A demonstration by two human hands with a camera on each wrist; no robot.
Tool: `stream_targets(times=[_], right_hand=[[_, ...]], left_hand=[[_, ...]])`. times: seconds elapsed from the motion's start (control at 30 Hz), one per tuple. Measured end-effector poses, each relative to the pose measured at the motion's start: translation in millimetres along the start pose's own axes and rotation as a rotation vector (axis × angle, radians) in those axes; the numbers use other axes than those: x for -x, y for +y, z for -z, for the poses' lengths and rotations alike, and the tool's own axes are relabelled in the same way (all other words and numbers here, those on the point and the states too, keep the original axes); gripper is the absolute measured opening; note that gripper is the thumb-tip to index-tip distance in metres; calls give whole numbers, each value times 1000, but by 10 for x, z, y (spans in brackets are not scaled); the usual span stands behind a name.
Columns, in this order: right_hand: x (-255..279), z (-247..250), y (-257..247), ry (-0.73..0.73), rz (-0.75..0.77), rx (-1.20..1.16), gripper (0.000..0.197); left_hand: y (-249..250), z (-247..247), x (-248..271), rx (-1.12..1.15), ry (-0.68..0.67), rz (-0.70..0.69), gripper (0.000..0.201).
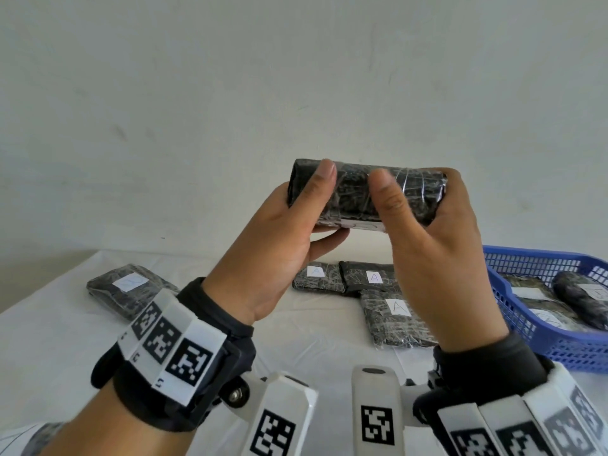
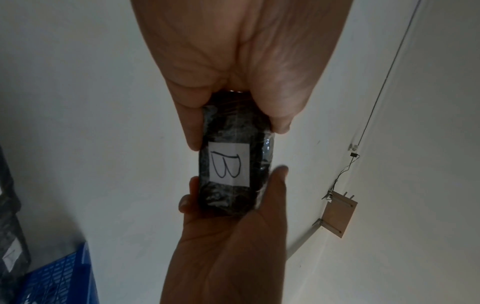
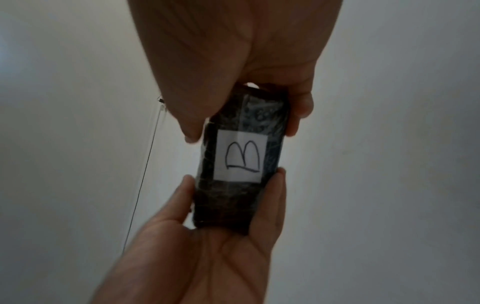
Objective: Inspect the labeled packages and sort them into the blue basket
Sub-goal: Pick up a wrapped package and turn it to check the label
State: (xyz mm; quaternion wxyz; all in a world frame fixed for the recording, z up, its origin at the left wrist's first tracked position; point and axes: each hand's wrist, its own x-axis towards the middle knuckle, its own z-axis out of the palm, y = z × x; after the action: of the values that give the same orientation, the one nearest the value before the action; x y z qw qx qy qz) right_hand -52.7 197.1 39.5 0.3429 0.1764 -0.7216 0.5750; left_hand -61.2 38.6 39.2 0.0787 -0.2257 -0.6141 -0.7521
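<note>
I hold one black film-wrapped package [image 1: 365,192] up in front of the wall with both hands. My left hand [image 1: 312,212] grips its left end, thumb on the near face and fingers underneath. My right hand [image 1: 427,228] grips the right end, thumb on the near face and fingers curled round the end. In the wrist views the package [image 2: 233,197] [image 3: 223,205] shows a white label with a handwritten B [image 2: 228,162] [image 3: 241,158] on its underside. The blue basket [image 1: 533,256] stands at the right and holds several wrapped packages [image 1: 579,301].
Three black packages labelled A [image 1: 316,278] [image 1: 371,274] [image 1: 394,320] lie on the white table [image 1: 296,340] below my hands. Another package [image 1: 128,287] with a faint label lies at the left. A corner of the basket [image 2: 59,277] shows in the left wrist view.
</note>
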Motion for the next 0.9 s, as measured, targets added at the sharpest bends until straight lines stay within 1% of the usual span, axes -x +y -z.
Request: stream_targets(times=[0.1, 0.2, 0.27, 0.3, 0.37, 0.43, 0.5, 0.53, 0.6, 0.63, 0.7, 0.73, 0.77, 0.83, 0.9], right_hand=[[-6, 43, 4, -40, -73, -14, 53], [-12, 88, 1, -116, -149, -75, 67], [-23, 112, -4, -115, -118, -83, 66], [-34, 114, 0, -98, -79, -34, 63], [-34, 101, -5, -61, 3, 81, 51], [-12, 62, -25, -84, -5, 131, 39], [33, 25, -56, -162, -64, 111, 44], [44, 5, -44, -189, -71, 101, 50], [43, -39, -18, -215, -43, 96, 51], [33, -55, -9, -225, -43, 93, 54], [25, -58, 18, -286, -102, 41, 66], [26, -49, 17, -336, -141, -24, 64], [37, -34, -13, -391, -174, -102, 57], [42, -2, -65, -437, -203, -194, 46], [27, 30, -62, -411, -184, -174, 43]], left_hand=[[16, 4, -8, 57, -7, 20, 44], [13, 42, -23, 77, 4, 52, 47], [-16, 49, -35, 51, 23, 97, 52], [-42, 57, -47, -8, 54, 101, 53], [-96, 80, -77, -178, 127, 40, 51], [-110, 89, -72, -293, 106, 2, 61], [-75, 71, -43, -301, 73, 28, 71], [-50, 62, -28, -280, 68, 42, 74], [-28, 59, -21, -253, 50, 44, 83], [-21, 55, -20, -236, 36, 37, 78], [0, 35, -7, -164, -4, 51, 55], [5, 23, 5, -112, -33, 68, 46], [6, 17, 17, -73, -60, 82, 41], [10, 10, 42, -63, -98, 97, 40], [19, 16, 50, -100, -120, 122, 45]])
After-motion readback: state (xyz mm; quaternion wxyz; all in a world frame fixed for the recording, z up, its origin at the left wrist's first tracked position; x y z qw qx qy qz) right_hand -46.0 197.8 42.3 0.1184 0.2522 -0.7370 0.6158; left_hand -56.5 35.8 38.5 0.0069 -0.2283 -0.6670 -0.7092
